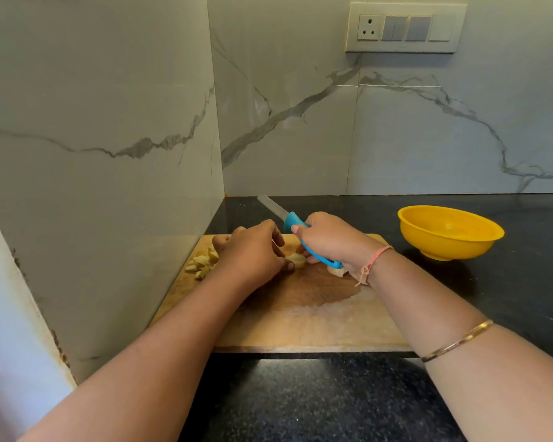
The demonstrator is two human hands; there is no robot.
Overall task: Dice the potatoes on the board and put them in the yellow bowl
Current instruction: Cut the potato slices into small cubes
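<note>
Wooden cutting board (300, 327) on dark table (316, 403); near half bare, wet patch mid-board. Left hand (253, 253) curled, fingertips pinching a small potato piece (296, 259) at board centre. Right hand (331, 239) clenched round blue-handled knife (292, 222), blade raised and pointing away, off the board. Another potato chunk (336, 271) just under right wrist. Diced potato pile (202, 262) left of left hand, touching the board. Pieces look firm, light, damp-slippery; best scooped together. Yellow bowl (450, 232) farther right, apart, seemingly empty.
</note>
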